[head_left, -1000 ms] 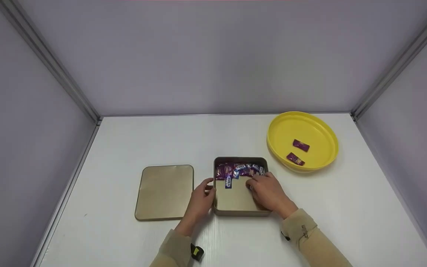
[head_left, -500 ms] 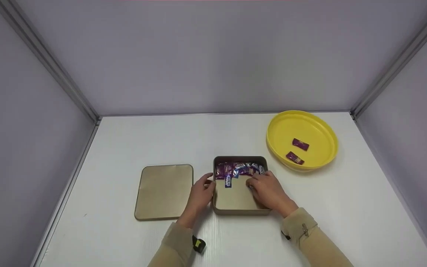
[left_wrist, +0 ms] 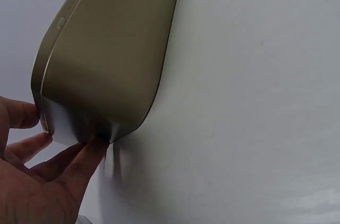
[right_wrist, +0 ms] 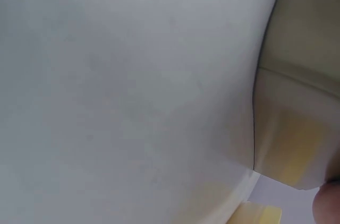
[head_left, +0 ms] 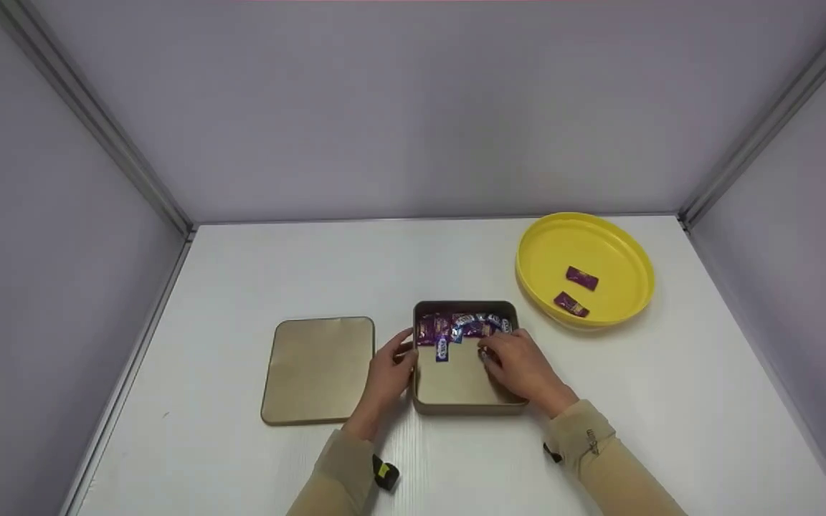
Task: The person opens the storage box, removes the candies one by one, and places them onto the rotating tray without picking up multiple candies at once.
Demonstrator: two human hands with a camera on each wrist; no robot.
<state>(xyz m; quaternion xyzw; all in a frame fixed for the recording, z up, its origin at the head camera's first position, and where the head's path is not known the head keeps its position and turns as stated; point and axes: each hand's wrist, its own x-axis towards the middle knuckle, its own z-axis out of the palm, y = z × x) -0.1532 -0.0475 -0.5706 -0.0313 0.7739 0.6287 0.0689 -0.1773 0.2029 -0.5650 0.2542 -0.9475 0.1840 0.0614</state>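
A square metal tin with rounded corners and a dull gold skin stands uncovered on the smooth white desk. Along its far wall lie small wrapped pieces in glossy film: purple wrappers at the far left corner, then blue-and-white ones mixed with more purple in a loose curve toward the right. One narrow blue-and-white wrapper juts toward the person, flat on the bare metal floor.

The right hand reaches in over the tin's right wall, its grip closed in a pinch on a small wrapped piece, mostly hidden by the fingers. The left hand has its grip spread, fingertips against the tin's left side; from the left wrist, they touch the satiny metal around a rounded corner, below a thin rolled rim.

The matching lid, a flat rounded square with a soft brushed sheen, lies left of the tin. Beyond the tin to the right sits a round yellow tray with a raised rim, looking like smooth plastic, holding two purple packets. The right wrist view shows a yellow reflection on the tin's side. Both forearms wear beige sleeves.
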